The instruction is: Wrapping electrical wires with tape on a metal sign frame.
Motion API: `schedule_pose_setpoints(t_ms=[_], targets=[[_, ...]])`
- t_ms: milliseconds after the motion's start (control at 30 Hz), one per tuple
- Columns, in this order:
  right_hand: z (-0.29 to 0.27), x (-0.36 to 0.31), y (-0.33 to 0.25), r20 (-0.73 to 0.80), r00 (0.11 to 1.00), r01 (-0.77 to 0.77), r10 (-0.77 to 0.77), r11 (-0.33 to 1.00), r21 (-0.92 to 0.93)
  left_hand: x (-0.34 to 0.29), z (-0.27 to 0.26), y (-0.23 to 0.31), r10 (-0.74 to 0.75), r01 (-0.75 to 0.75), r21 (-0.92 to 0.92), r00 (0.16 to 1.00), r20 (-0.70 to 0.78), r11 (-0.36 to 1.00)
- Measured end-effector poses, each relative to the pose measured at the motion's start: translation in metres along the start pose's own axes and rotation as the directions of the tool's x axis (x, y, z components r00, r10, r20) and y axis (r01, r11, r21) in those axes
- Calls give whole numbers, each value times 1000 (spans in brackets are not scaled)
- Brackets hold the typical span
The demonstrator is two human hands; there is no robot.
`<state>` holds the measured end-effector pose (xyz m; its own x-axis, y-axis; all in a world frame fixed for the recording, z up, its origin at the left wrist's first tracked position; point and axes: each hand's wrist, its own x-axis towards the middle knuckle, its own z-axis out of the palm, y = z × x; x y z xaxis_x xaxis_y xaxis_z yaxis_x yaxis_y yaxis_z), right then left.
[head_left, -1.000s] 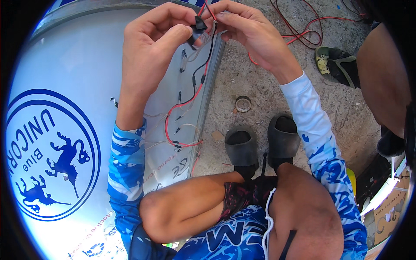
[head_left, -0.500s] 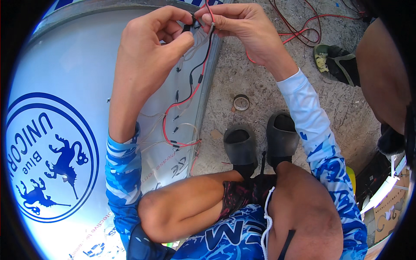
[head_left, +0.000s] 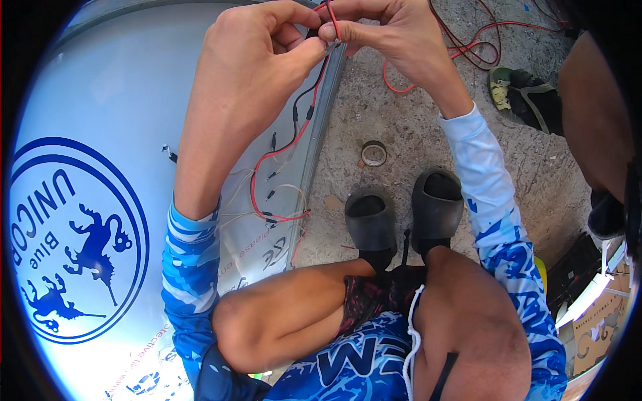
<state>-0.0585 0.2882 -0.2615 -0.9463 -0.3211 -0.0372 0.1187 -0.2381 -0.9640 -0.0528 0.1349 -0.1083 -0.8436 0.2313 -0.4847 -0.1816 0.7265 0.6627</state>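
Note:
My left hand (head_left: 257, 70) and my right hand (head_left: 394, 43) meet at the top, over the edge of a pale panel (head_left: 180, 80) with a metal frame. The right thumb and fingers pinch a red and black pair of wires (head_left: 333, 20), whose bare metal end shows below the thumb. In the left fingers is a small black piece (head_left: 312, 32), perhaps tape, mostly hidden; its tip touches the wires. From there the red wire (head_left: 253, 187) and a black wire (head_left: 295, 107) run down the panel's edge, with black wrapped joints and thin clear leads.
A roll of tape (head_left: 373, 154) lies on the rough concrete floor (head_left: 334, 134). Loose red and dark wires (head_left: 475, 50) coil at the upper right. At the right are another person's leg (head_left: 595, 113) and sandalled foot (head_left: 531, 100). Cardboard (head_left: 595, 341) stands lower right.
My left hand has moved right and closed in on the wires, its fingertips now against the right hand's. The right hand has shifted slightly up and right.

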Motion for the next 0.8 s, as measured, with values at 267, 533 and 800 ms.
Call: schedule_pose_setpoints(t_ms=[267, 533, 800], targets=[[3, -3, -5, -18, 991, 125, -131, 973, -193, 5, 4, -24, 60, -54, 108, 997, -50, 993], [14, -14, -6, -122, 964, 181, -236, 919, -349, 0, 15, -17, 137, -106, 216, 981, -135, 971], [26, -21, -2, -213, 918, 193, -333, 848, -494, 9, 3, -23, 10, -8, 49, 998, -57, 999]])
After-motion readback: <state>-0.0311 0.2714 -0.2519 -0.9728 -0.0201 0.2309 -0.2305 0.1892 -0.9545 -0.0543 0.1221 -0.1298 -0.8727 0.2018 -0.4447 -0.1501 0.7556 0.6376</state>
